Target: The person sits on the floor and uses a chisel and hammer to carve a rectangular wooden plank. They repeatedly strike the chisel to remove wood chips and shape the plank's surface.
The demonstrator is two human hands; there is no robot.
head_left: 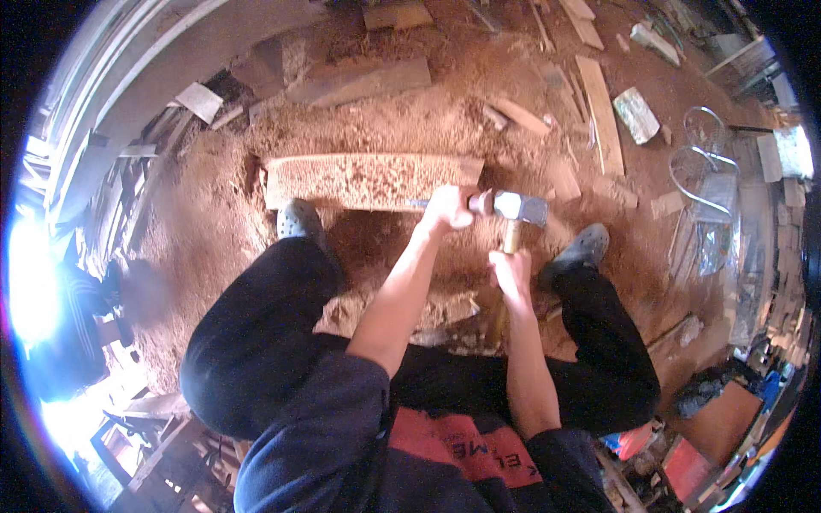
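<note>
Two dark-trousered legs spread wide, a seated person works with two hands. The right hand (511, 272) clenches the handle of one hammer (522, 209); the left hand (451, 209) is wrapped around one chisel (482, 203), its handle end at the hammer head, though contact cannot be told. The blade points left over the near edge of one pitted wooden slab (342, 177), toward its right end. Two grey clogs (586, 246) flank the work, the left one against or just beside the slab's near edge. Brown ground (633, 239) leaves room right of the hammer. Farther off lies one long plank (602, 115).
</note>
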